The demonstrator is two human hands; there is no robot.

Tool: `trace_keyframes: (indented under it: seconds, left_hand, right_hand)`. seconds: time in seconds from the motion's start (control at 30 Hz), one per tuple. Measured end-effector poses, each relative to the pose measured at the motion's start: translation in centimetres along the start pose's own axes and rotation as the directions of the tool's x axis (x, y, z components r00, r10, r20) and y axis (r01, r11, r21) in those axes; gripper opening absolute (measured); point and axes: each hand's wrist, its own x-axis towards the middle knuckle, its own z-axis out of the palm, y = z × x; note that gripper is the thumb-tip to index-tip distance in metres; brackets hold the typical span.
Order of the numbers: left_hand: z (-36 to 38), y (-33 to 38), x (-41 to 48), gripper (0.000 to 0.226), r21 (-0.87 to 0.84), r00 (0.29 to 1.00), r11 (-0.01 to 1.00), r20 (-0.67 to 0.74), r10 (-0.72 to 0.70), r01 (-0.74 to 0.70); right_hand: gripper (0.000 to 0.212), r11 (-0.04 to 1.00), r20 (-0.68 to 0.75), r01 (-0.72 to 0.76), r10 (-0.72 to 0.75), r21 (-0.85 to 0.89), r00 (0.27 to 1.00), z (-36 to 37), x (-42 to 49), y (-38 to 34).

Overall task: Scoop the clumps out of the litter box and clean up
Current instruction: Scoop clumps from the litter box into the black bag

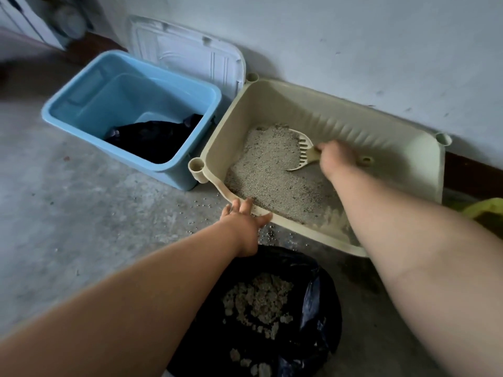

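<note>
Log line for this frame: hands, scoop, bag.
phase: scooping | right hand: grips scoop in litter | left hand: rests on litter box front rim | clumps: in black bag

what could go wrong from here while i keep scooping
1. Each load has to go from the litter box over its near rim to the black bag. Grains may sift through the scoop in the right hand and add to the loose litter on the floor.
2. The left hand rests on that near rim, close to the scoop's likely path, so it could get bumped or dusted.
</note>
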Motion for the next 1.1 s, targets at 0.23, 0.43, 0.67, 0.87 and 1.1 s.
trace_keyframes:
  seconds: [0.23,0.43,0.67,0.87,1.1]
  left_hand:
    - [0.2,-0.3,-0.1,0.081,-0.039,1.000,0.999,-0.006,0.010,-0.010]
    - [0.1,-0.1,-0.3,0.082,-0.051,1.000,0.999,-0.009,-0.001,0.000]
    - [0.0,0.0,-0.1,0.082,-0.027,1.000,1.000,0.004,-0.014,0.014]
    - [0.3,-0.1,0.1,0.084,0.003,1.000,1.000,0.001,-0.014,0.014]
    - [0.7,0.1,0.0,0.087,0.049,0.999,0.998,0.016,-0.051,0.051]
  right_hand:
    - [0.039,0.999,-0.012,-0.028,0.029,0.035,1.000,2.6,0.5,-1.7]
    - [0.045,0.999,-0.117,0.018,-0.014,0.031,0.993,3.3,0.4,-1.4]
    - [0.044,0.985,-0.136,0.083,-0.062,0.154,0.989,3.5,-0.5,-1.1]
    - [0.048,0.954,-0.140,0.142,-0.108,0.263,0.984,3.9,-1.4,-0.8]
    - [0.051,0.946,-0.016,0.091,-0.091,0.313,0.996,4.3,-2.1,-0.3]
